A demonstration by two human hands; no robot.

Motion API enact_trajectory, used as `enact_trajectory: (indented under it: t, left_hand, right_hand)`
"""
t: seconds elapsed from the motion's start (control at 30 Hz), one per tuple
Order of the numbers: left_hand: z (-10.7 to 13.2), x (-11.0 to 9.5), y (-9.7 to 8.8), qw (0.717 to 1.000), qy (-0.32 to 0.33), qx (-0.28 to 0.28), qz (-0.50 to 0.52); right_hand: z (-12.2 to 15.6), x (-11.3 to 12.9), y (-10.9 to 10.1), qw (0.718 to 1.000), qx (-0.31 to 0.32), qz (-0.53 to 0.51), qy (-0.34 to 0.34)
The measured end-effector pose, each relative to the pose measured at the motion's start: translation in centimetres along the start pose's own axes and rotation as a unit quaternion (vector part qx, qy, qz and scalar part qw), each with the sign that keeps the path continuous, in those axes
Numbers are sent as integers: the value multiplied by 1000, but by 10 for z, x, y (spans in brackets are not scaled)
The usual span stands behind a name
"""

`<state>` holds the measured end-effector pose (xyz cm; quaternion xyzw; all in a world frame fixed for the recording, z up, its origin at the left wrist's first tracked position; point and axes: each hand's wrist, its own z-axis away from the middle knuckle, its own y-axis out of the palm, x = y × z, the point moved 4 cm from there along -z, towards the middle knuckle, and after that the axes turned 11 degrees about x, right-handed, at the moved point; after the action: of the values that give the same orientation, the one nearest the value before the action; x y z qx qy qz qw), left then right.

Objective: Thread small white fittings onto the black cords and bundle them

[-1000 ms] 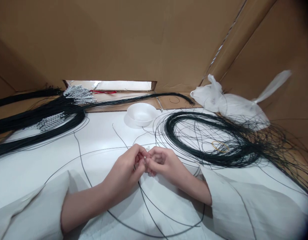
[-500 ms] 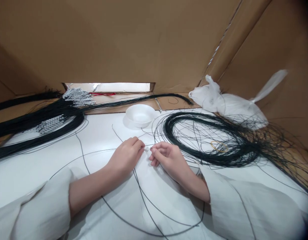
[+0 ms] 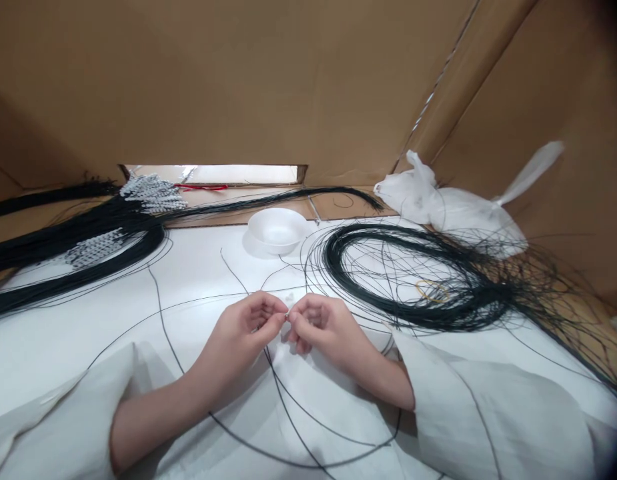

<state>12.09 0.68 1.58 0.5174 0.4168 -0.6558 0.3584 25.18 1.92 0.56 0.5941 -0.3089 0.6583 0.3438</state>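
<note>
My left hand [image 3: 245, 330] and my right hand [image 3: 319, 327] meet fingertip to fingertip over the white table [image 3: 198, 273]. Both are closed in a pinch. Between the fingertips sits a tiny pale piece, too small to name, and a thin black cord [image 3: 283, 393] runs down from the pinch and loops toward me. A small white bowl [image 3: 278, 230] stands just beyond the hands. A big loose coil of black cords [image 3: 413, 280] lies to the right, close to my right hand.
Bundles of black cords with white beaded ends [image 3: 95, 230] lie at the left. A white plastic bag [image 3: 453, 207] sits at the back right. A yellow rubber band [image 3: 431, 290] lies inside the coil. Brown cardboard walls [image 3: 288, 87] close in the back and right.
My hands were together, moved forward and a little apart, and have now drawn back toward me with their fingertips meeting again.
</note>
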Motion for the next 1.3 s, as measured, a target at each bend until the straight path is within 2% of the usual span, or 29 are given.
enact_trajectory:
  t: [0.1, 0.23, 0.6, 1.3]
  left_hand:
    - [-1, 1, 5, 997, -10, 26, 76]
    - [-2, 0, 6, 994, -18, 33, 106]
    - [-2, 10, 3, 992, -39, 11, 118]
    - [-2, 7, 6, 992, -38, 16, 121]
  right_hand:
    - [0, -3, 1, 1000, 1, -5, 7]
    - [0, -6, 0, 1000, -7, -12, 10]
    - [1, -6, -1, 1000, -12, -6, 11]
    - [3, -3, 1, 998, -23, 59, 0]
